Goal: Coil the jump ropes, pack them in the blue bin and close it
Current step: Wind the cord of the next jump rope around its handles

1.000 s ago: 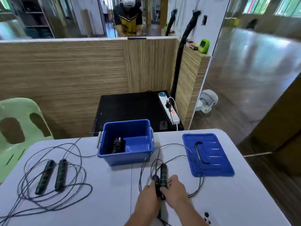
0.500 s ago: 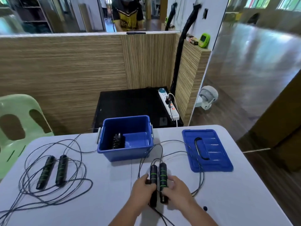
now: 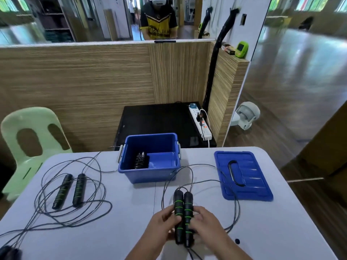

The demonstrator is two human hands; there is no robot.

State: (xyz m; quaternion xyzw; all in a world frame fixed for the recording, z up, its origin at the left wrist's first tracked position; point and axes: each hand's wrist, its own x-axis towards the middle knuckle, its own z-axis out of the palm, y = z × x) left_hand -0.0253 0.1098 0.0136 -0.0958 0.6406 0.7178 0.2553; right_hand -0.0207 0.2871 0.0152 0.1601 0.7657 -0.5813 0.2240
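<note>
The fingers [image 3: 197,217] of the right hand [image 3: 208,225] and those of the left hand [image 3: 161,227] curl round a pair of handles [image 3: 183,211], pressing the two together side by side, upright on the table [image 3: 112,239]. The handles are black foam cylinders ringed with green bands. Their thin grey cord [image 3: 237,211] leaves the top ends and sprawls in loose loops to the right, one strand lying across the left edge of the lid [image 3: 251,186], a flat ribbed blue plastic rectangle with a black bail grip. Just beyond the handles stands the blue bin [image 3: 150,176], open, with a coiled rope [image 3: 139,160] in its left half. Well to the left a second rope [image 3: 69,191] lies uncoiled, its handles parallel amid tangled cord. A pale green plastic chair [image 3: 28,119] stands at the table's left corner. Behind it a wood-grain partition [image 3: 75,81] rises, and a white power strip [image 3: 201,124] lies on a low black surface.
</note>
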